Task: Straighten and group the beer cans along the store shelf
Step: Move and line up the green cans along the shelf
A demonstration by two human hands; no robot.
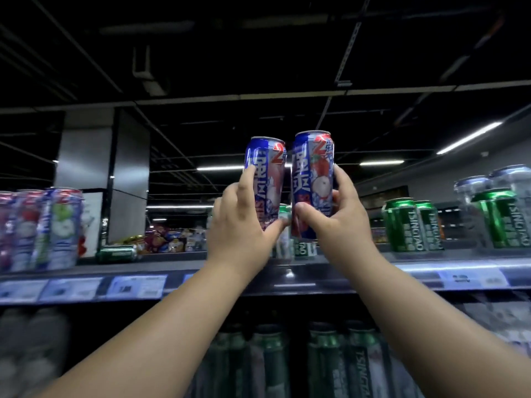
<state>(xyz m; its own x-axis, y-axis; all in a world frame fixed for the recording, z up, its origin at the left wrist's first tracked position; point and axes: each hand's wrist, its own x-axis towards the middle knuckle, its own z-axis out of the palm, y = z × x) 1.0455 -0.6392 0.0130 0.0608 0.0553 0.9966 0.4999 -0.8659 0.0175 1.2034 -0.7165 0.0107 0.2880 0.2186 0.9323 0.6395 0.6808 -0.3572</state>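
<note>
Two tall blue cans with red and white fruit print are lifted side by side above the top shelf [201,265]. My left hand [244,222] grips the left blue can [267,168]; my right hand [342,214] grips the right blue can [311,168]. Both cans stand nearly upright, almost touching. Behind my hands, partly hidden, small cans [301,248] stand on the shelf. A group of similar tall fruit cans [43,228] stands at the far left. Green Tsingtao cans [408,225] stand at the right.
A green can [117,253] lies on its side on the shelf left of centre. Shrink-wrapped green can packs [500,208] fill the far right. Price labels [135,287] line the shelf edge. Green bottles [324,354] fill the shelf below.
</note>
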